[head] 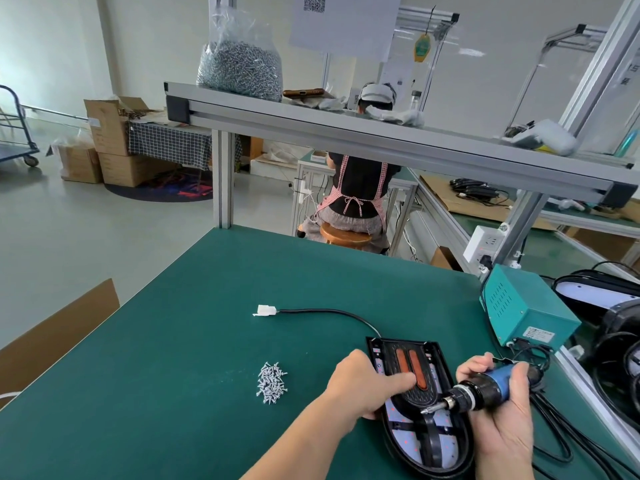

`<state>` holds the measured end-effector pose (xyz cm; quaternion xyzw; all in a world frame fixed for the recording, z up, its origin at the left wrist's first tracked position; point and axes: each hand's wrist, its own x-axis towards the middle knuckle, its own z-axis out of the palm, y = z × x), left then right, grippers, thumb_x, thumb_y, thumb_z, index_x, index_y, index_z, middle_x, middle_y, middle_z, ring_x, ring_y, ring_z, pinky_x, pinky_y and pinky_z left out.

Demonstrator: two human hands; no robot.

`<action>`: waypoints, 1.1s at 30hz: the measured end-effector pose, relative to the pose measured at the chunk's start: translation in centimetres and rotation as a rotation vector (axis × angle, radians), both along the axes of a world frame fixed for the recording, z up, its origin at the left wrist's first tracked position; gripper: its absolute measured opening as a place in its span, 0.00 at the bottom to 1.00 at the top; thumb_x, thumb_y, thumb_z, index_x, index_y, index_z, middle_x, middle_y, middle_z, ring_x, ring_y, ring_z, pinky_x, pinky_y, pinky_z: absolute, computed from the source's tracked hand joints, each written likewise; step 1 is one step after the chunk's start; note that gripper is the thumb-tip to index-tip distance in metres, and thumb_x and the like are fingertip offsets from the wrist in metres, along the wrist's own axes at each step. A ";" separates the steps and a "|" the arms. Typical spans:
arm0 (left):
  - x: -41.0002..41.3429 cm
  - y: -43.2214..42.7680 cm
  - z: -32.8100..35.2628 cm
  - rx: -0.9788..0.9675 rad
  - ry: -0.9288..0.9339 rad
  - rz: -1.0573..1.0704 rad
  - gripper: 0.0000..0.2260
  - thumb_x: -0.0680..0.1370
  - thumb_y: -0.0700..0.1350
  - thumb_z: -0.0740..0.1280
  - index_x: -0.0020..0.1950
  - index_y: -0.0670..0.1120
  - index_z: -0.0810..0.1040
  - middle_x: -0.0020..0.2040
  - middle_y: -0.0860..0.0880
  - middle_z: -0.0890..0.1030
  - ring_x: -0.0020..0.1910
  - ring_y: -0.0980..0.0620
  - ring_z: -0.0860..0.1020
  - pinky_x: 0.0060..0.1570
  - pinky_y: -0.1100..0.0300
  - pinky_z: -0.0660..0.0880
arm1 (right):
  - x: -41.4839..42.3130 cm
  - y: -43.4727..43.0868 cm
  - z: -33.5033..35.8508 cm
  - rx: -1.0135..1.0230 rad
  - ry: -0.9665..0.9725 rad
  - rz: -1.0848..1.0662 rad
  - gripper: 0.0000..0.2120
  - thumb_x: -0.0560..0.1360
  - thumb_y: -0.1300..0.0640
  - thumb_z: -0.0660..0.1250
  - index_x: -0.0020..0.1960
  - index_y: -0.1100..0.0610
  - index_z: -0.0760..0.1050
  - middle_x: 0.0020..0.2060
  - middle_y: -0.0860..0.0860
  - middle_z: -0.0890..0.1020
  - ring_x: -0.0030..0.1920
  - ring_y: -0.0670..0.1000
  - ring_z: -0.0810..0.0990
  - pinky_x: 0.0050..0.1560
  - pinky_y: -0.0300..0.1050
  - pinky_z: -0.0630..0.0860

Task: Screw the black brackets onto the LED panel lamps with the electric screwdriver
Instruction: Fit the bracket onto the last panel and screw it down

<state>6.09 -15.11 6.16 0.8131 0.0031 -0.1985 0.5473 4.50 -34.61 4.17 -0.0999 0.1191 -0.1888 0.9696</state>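
LED panel lamp (405, 441), near-right worktop (207, 306), black bracket (420, 398) seated on top. Shell judged rigid, light, slick; take by the rim. Grip, left hand (363, 386): clasps lamp edge, thumb across bracket. Grip, right hand (509, 420): wrapped round electric screwdriver (485, 393), bit at bracket. 1 screw pile (272, 384) beside.

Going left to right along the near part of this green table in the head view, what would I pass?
Cardboard sheet → pile of screws → left hand gripping the LED panel lamp → electric screwdriver in the right hand → black round housings at the far right.
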 end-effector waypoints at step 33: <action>0.3 0.8 -2.2 -0.163 -0.199 0.071 0.11 0.72 0.55 0.71 0.50 0.52 0.76 0.43 0.55 0.83 0.38 0.55 0.79 0.31 0.60 0.71 | 0.6 7.8 9.5 -1.036 -0.062 -0.191 0.08 0.78 0.54 0.70 0.48 0.55 0.72 0.31 0.51 0.76 0.30 0.52 0.79 0.33 0.44 0.76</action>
